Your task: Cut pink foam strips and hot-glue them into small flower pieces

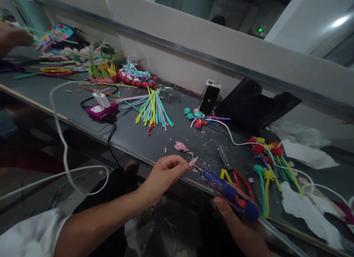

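Observation:
My left hand (168, 170) pinches a small pink petal-like piece (193, 161) between thumb and fingertips, above the front edge of the table. In my right hand (238, 220) is a blue glue gun (226, 192), its metal tip at the pink piece; whether they touch I cannot tell. A clear glue stick (279, 233) sticks out of the gun's back end. Just beyond my left hand lies a pile of pink scraps (181, 146). Scissors with red handles (243, 181) lie behind the gun, next to a bent yellow strip (226, 175).
Fuzzy stems (155, 109) lie bundled mid-table. Fuzzy flowers (197, 118) lie by a black phone (210, 98), more flowers (267, 150) at right. A black bag (257, 105) leans on the wall. A white cable (59, 127) loops near a magenta power strip (101, 111). Another person's hand (15, 37) shows far left.

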The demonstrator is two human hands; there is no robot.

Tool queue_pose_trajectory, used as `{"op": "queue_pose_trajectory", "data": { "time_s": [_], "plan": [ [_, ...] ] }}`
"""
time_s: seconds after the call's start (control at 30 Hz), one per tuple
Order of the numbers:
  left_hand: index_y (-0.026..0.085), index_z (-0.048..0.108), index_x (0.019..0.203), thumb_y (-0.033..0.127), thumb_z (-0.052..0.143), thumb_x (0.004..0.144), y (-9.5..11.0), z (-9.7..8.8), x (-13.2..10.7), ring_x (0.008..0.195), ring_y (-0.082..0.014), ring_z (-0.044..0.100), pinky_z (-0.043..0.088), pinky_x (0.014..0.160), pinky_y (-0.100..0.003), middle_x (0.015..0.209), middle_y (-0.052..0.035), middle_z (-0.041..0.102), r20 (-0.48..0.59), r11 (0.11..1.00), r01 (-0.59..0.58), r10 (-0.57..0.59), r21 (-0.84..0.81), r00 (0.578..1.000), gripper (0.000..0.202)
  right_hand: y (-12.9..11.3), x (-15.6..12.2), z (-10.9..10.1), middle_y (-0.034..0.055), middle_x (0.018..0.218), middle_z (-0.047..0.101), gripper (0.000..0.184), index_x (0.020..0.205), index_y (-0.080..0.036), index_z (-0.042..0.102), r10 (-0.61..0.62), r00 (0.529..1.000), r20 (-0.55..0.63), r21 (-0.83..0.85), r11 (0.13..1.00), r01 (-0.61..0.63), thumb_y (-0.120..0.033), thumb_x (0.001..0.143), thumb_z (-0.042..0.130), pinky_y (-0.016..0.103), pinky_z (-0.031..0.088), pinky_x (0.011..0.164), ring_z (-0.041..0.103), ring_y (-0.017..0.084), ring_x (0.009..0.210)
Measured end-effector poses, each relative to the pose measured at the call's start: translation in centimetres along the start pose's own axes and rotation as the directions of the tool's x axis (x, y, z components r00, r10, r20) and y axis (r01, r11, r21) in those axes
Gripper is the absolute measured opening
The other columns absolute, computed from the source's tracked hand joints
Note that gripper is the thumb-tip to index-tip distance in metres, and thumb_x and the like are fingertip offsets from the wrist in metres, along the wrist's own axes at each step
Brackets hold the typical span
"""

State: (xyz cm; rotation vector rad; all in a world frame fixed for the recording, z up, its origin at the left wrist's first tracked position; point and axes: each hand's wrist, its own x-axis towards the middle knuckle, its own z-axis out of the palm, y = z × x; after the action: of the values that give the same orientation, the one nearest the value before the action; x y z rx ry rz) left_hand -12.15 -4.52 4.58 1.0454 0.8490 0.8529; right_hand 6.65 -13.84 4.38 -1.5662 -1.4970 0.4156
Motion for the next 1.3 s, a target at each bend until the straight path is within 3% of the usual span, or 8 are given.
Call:
{"op": "queue_pose_trajectory", "data": {
  "time_s": [0.33, 0.53, 0.7, 0.8, 0.9, 1.0, 1.13, 1.3],
  "plan": [
    [0.015, 0.065, 0.075, 0.038, 0.065, 0.078, 0.1, 0.0, 0.0, 0.046, -0.0051, 0.021, 0.015, 0.044, -0.020, 0.051, 0.0078, 0.034, -0.008, 1.000, -0.002, 0.001, -0.011, 1.000, 0.023, 0.7, 0.6, -0.7, -0.0027, 0.052, 0.052, 0.036, 0.061, -0.023, 0.055, 0.035, 0.992, 0.117, 0.076, 0.996, -0.044, -0.052, 0.081, 0.060, 0.024, 0.040, 0.043, 0.047, 0.013, 0.047],
    [0.015, 0.063, 0.073, 0.038, 0.065, 0.077, 0.1, 0.1, 0.1, 0.045, -0.0048, 0.022, 0.015, 0.044, -0.020, 0.049, 0.0081, 0.033, -0.033, 1.000, 0.002, -0.003, -0.010, 0.999, 0.024, 0.0, 0.3, -0.8, 0.0003, 0.066, 0.062, 0.034, 0.075, -0.023, 0.063, 0.009, 1.000, 0.029, 0.040, 0.999, -0.011, -0.056, 0.082, 0.058, 0.026, 0.045, 0.055, 0.058, 0.017, 0.060],
    [0.015, 0.062, 0.073, 0.040, 0.066, 0.077, 0.1, -0.1, 0.2, 0.045, -0.0051, 0.023, 0.014, 0.044, -0.021, 0.049, 0.0084, 0.033, -0.048, 1.000, 0.009, -0.009, 0.001, 0.999, 0.026, 1.3, 1.2, -1.9, 0.0048, 0.081, 0.066, 0.039, 0.089, -0.023, 0.063, -0.101, 0.989, -0.111, -0.309, 0.949, 0.062, -0.061, 0.080, 0.057, 0.033, 0.047, 0.069, 0.063, 0.024, 0.075],
    [0.015, 0.061, 0.071, 0.039, 0.066, 0.077, 0.0, -0.3, 0.4, 0.046, -0.0055, 0.024, 0.015, 0.044, -0.022, 0.049, 0.0081, 0.033, -0.048, 1.000, -0.011, 0.011, 0.001, 0.999, 0.026, 3.5, 2.3, -2.9, 0.0065, 0.081, 0.064, 0.042, 0.093, -0.022, 0.057, -0.038, 0.984, -0.173, -0.566, 0.822, -0.068, -0.062, 0.079, 0.057, 0.035, 0.045, 0.065, 0.062, 0.026, 0.074],
    [0.016, 0.061, 0.071, 0.039, 0.066, 0.078, -0.1, -0.4, 0.4, 0.046, -0.0057, 0.022, 0.015, 0.045, -0.023, 0.049, 0.0082, 0.033, -0.045, 1.000, -0.016, 0.016, -0.015, 0.999, 0.025, 5.9, 3.3, -3.5, 0.0139, 0.094, 0.062, 0.046, 0.099, -0.018, 0.052, 0.029, 0.968, -0.249, -0.726, 0.656, -0.206, -0.060, 0.080, 0.054, 0.038, 0.043, 0.067, 0.060, 0.033, 0.088],
    [0.016, 0.061, 0.071, 0.038, 0.067, 0.078, -0.1, -0.4, 0.4, 0.045, -0.0057, 0.021, 0.014, 0.044, -0.024, 0.047, 0.0085, 0.032, -0.039, 0.999, -0.014, 0.013, -0.029, 0.999, 0.024, 8.2, 3.9, -3.5, 0.0147, 0.089, 0.062, 0.038, 0.090, -0.018, 0.050, 0.180, 0.965, -0.189, -0.774, 0.578, -0.259, -0.055, 0.079, 0.055, 0.038, 0.043, 0.068, 0.060, 0.033, 0.087],
    [0.016, 0.061, 0.070, 0.037, 0.067, 0.078, 0.1, -0.5, 0.4, 0.045, -0.0054, 0.020, 0.014, 0.044, -0.023, 0.048, 0.0088, 0.031, -0.046, 0.999, -0.018, 0.016, -0.044, 0.999, 0.023, 10.2, 4.2, -3.4, 0.0098, 0.080, 0.061, 0.037, 0.081, -0.020, 0.050, 0.271, 0.961, -0.054, -0.732, 0.644, -0.223, -0.054, 0.073, 0.060, 0.035, 0.044, 0.067, 0.060, 0.027, 0.077],
    [0.016, 0.061, 0.071, 0.036, 0.066, 0.079, 0.2, -0.8, 0.5, 0.045, -0.0053, 0.021, 0.015, 0.044, -0.023, 0.048, 0.0084, 0.032, -0.067, 0.998, -0.037, 0.034, -0.043, 0.997, 0.022, 10.3, 4.6, -4.3, 0.0104, 0.084, 0.063, 0.049, 0.085, -0.016, 0.057, 0.321, 0.946, 0.041, -0.672, 0.709, -0.212, -0.063, 0.071, 0.060, 0.035, 0.047, 0.071, 0.062, 0.026, 0.080]
  ]
}}
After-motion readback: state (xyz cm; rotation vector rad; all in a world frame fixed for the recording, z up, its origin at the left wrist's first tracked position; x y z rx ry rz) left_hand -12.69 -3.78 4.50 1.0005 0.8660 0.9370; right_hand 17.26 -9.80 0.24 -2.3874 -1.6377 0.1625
